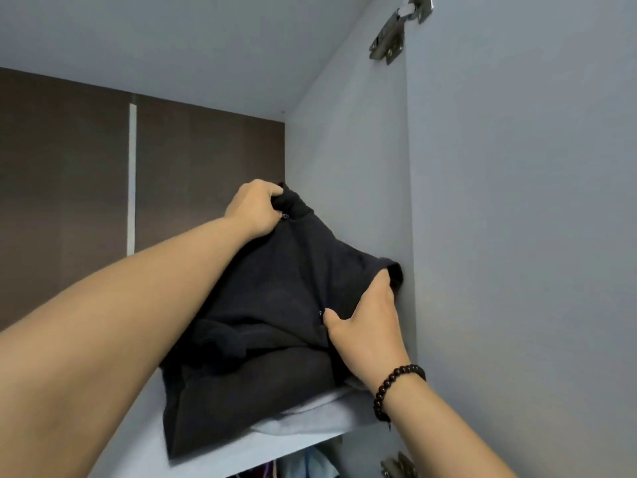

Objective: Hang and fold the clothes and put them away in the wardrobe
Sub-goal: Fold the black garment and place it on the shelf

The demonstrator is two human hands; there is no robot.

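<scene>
A folded black garment (262, 305) sits on the upper shelf (241, 450) of the wardrobe, pushed toward the right side wall (348, 184) and lying partly on a folded white garment (310, 414) underneath. Its front edge hangs slightly over the shelf lip. The left hand (253, 210) reaches to the far top corner of the black garment, its fingers (272, 193) curled round a bunch of the fabric and gripping it. The right hand (368, 326) lies against the near right side of the garment, thumb spread across the cloth and the fingertips tucked under a fold beside the wall, so how far they close on the fabric cannot be told. A dark bead bracelet (396, 388) circles the right wrist. A metal hinge (400, 29) is fixed high on the side wall, another hinge (398, 465) low down. Coloured clothes (310, 464) show beneath the shelf
</scene>
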